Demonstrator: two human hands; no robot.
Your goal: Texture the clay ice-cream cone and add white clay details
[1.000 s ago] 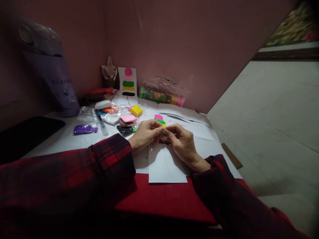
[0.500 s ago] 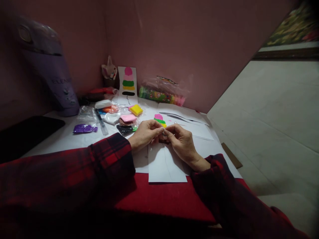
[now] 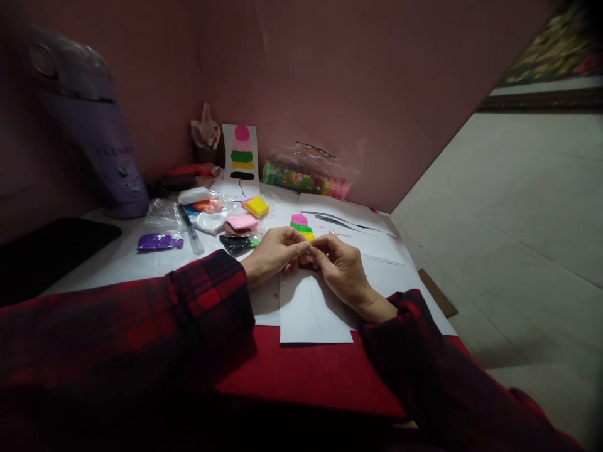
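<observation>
My left hand (image 3: 279, 252) and my right hand (image 3: 343, 263) meet fingertip to fingertip, thumbs and forefingers pinched together. Whatever is between them is too small to make out; a pale spot shows there. Directly beneath lies a white paper strip (image 3: 315, 317) bearing a clay picture, with a pink layer (image 3: 299, 219), a green layer (image 3: 300, 227) and a yellow layer (image 3: 308, 236) stacked. Brown clay (image 3: 308, 260) lower on it is partly hidden by my fingers. A thin line runs down the strip below the clay.
To the left are a yellow clay block (image 3: 256, 206), a pink pack (image 3: 242, 223), a black pack (image 3: 235, 243), a purple pack (image 3: 160, 242) and a pen (image 3: 189, 231). A similar picture card (image 3: 240, 160) leans on the wall near a clear pouch (image 3: 306, 176). A purple tumbler (image 3: 101, 132) stands far left.
Both hands stay pinched together over the strip, with only tiny shifts of the fingers. The whole view has moved very slightly.
</observation>
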